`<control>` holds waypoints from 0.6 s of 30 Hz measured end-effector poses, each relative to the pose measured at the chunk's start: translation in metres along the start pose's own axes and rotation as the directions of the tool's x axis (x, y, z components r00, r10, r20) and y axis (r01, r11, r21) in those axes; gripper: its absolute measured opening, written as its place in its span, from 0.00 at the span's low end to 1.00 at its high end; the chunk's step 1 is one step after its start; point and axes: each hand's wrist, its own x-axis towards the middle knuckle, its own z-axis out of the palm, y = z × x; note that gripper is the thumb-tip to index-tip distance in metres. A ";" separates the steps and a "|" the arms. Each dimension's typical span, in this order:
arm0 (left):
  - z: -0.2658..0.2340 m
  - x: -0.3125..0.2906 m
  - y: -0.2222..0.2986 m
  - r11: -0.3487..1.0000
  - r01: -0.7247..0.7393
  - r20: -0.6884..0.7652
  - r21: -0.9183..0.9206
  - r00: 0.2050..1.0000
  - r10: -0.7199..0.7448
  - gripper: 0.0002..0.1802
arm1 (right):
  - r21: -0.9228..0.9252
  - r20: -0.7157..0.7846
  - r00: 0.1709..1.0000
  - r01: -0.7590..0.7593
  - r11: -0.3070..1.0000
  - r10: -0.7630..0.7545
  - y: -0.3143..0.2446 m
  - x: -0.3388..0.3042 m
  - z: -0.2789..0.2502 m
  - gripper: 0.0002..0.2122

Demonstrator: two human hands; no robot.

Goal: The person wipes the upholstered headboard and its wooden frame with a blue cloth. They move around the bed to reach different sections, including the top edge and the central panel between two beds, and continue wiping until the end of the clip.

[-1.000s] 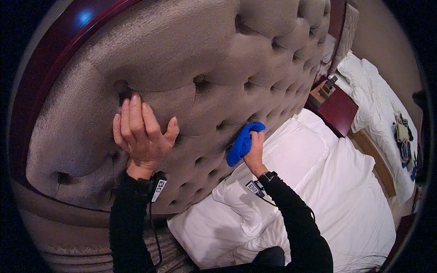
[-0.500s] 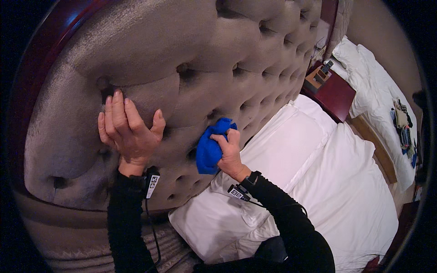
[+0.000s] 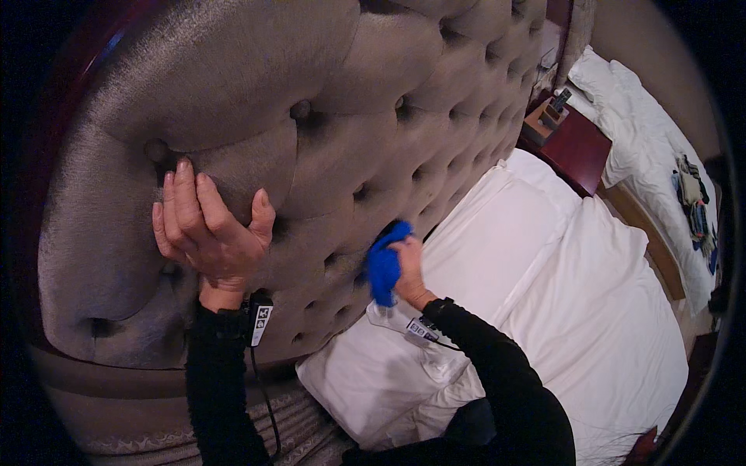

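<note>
Has blue cloth [image 3: 382, 273] bunched in R hand [image 3: 409, 266], grip curled tight, by tufted headboard [image 3: 233, 89]; rests L hand [image 3: 208, 237] spread n empty against it. Prob handles light, soft, non-fragile; best grabbed mid-bunch.

At four o'clock spreads a rumpled white fabric duvet [image 3: 590, 318]. A glossy dark-red rectangular nightstand [image 3: 581, 149] stands at two o'clock, bearing a brown wooden-looking box [image 3: 539, 124]. Towards three o'clock, a pile of multicoloured folded clothes [image 3: 689, 193] lies on a second, white-covered bed [image 3: 646, 159].
</note>
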 end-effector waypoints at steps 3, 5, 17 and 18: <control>-0.003 0.000 0.000 1.000 0.001 0.026 0.018 1.000 -0.001 0.31 | 0.269 -0.401 0.740 -0.469 0.841 0.540 0.046 0.028 -0.010 0.16; -0.003 0.000 0.000 1.000 -0.021 0.037 0.017 0.999 0.021 0.31 | 0.443 -0.320 0.663 -0.526 0.726 0.677 0.070 0.053 -0.020 0.14; -0.002 0.002 0.000 0.998 -0.057 -0.014 0.007 0.998 0.057 0.31 | 0.241 -0.101 0.813 -0.539 0.807 0.573 0.111 0.020 -0.035 0.16; -0.002 0.003 0.000 0.998 -0.057 -0.025 -0.012 0.998 0.057 0.30 | 0.207 -0.322 0.787 -0.483 0.851 0.526 0.121 0.038 -0.043 0.16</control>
